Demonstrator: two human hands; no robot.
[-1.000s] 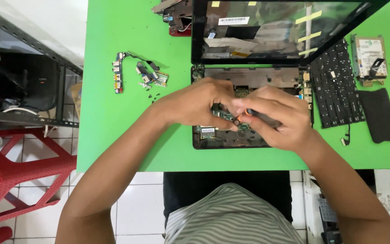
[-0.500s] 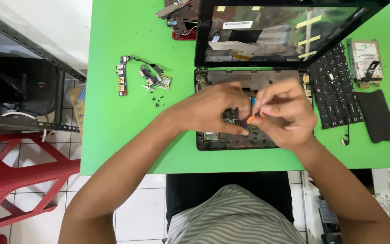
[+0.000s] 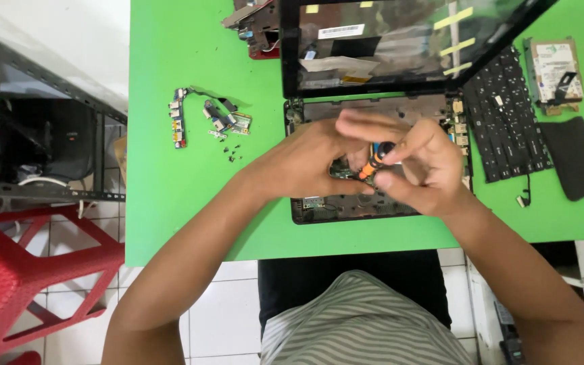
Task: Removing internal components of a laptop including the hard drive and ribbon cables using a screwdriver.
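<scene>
On green table (image 3: 184, 203): opened laptop (image 3: 373, 203); white tiled floor (image 3: 224, 318), red stool (image 3: 15, 270) beside.

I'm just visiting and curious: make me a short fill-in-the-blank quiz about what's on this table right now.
1. The right hand holds a small screwdriver with an ____ handle.
2. The opened black laptop base lies on a bright ____ table.
3. The detached black keyboard lies to the ____ of the laptop base.
4. The left hand rests over the laptop ____.

Missing words: orange; green; right; base
</scene>
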